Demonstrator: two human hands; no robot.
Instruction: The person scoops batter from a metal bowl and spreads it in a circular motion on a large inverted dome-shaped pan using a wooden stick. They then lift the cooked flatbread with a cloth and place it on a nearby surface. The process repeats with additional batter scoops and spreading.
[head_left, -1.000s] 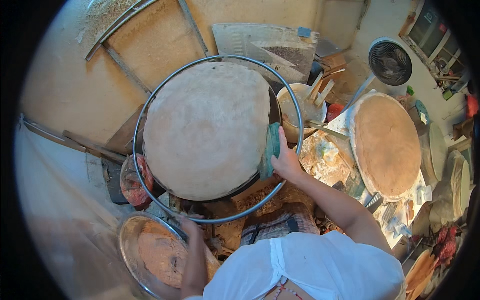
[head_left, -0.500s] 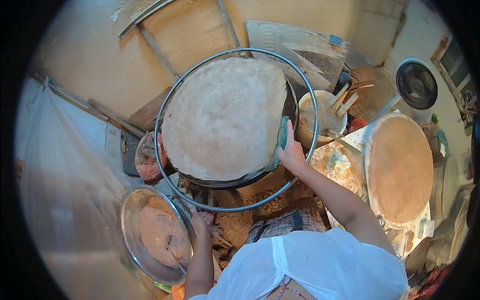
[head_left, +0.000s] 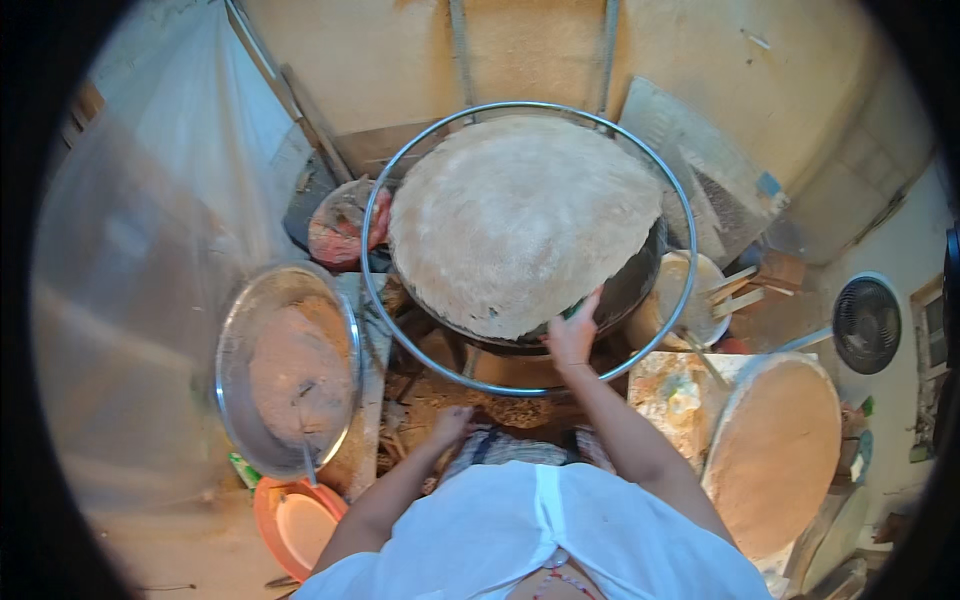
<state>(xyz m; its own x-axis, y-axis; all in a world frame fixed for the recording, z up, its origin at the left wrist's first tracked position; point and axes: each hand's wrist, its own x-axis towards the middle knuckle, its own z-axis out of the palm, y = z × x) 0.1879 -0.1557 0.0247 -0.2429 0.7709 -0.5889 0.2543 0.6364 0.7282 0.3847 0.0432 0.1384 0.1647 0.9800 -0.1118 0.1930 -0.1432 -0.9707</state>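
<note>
A large round pale flatbread (head_left: 520, 220) lies on a dark round griddle (head_left: 632, 290). On the right, its lower edge sits inside the griddle's rim and bares dark metal. My right hand (head_left: 573, 335) is closed on a green pad (head_left: 573, 309), mostly hidden by the fingers, at the bread's near right edge. A thin metal hoop (head_left: 470, 385) rings the griddle, and my right forearm crosses over it. Close to my lap, my left hand (head_left: 455, 424) is held low with its fingers curled in, seemingly around nothing.
A metal basin (head_left: 228, 400) of reddish flour stands left, above an orange bowl (head_left: 275, 540). At right are a bucket (head_left: 706, 318) with wooden sticks, a round board (head_left: 775, 450) and a fan (head_left: 866, 322). Plastic sheeting (head_left: 130, 300) hangs far left.
The view has turned. My right hand has moved down along the bread's edge to the near side, and more dark griddle shows at right. My left hand has come from beside the basin toward my lap.
</note>
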